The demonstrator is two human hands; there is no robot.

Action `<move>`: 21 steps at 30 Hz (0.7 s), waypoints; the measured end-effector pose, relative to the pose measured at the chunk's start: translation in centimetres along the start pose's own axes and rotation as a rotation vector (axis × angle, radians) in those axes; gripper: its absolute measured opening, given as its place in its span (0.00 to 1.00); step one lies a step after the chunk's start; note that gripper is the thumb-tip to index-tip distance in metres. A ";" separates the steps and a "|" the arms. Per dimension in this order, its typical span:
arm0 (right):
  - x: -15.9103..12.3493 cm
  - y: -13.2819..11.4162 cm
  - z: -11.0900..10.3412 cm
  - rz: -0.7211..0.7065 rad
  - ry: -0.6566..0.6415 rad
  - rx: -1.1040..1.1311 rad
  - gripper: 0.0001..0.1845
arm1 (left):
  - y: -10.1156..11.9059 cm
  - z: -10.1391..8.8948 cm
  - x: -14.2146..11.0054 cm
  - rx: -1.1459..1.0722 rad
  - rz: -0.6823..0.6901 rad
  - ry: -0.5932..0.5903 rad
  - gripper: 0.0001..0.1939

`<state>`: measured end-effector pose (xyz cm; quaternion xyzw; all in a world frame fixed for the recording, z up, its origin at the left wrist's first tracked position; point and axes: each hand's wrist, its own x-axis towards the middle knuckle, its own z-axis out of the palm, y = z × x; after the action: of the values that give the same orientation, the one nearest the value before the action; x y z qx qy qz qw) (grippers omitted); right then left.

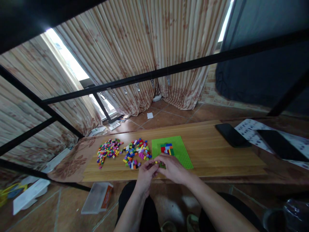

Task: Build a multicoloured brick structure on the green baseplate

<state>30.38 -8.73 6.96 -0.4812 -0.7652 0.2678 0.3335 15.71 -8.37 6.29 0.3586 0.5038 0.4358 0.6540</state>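
Observation:
My left hand (146,174) and my right hand (172,167) meet at the near-left edge of a green studded baseplate (184,154). Both have their fingers closed, fingertips together around a small yellow toy brick (156,162); which fingers press on it is hard to make out. On the baseplate, just beyond my right hand, stands a low build of red, blue, white, yellow and green bricks (167,149). My right hand hides its near part. Left of the baseplate lies a loose pile of mixed bricks (141,149), close to my left hand.
A second pile of smaller bricks (108,149) lies farther left on the wooden board (202,135). At the right are a black phone (233,135), another dark device (282,144) and printed sheets (248,129). A clear plastic box (94,198) sits on the floor. Black metal bars (135,78) cross beyond the board.

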 end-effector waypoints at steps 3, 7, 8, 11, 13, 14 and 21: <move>-0.1 -0.3 0.5 -0.030 -0.015 -0.028 0.14 | -0.4 -0.7 -0.3 0.010 0.014 -0.010 0.20; -0.2 -1.3 1.4 -0.077 -0.035 -0.029 0.14 | -0.6 -2.0 -1.0 0.014 0.024 -0.022 0.19; -0.3 -1.6 1.7 -0.085 -0.037 -0.010 0.14 | -0.6 -2.4 -1.3 0.016 0.029 -0.023 0.19; -0.8 -2.7 2.6 -0.071 -0.027 0.063 0.14 | -0.6 -3.4 -2.1 0.029 0.044 -0.027 0.18; -1.6 -3.4 3.4 -0.022 -0.011 0.106 0.13 | -0.7 -4.1 -2.7 0.041 0.040 -0.044 0.19; -2.0 -3.7 3.7 0.005 -0.003 0.128 0.12 | -0.8 -4.4 -3.0 0.050 0.037 -0.053 0.20; -4.6 -5.5 5.3 0.151 0.012 0.233 0.12 | -1.2 -5.1 -5.6 0.087 0.045 -0.120 0.18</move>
<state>24.74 -15.58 6.43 -0.4972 -0.6886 0.3762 0.3703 10.35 -13.86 5.98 0.4232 0.4739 0.4058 0.6570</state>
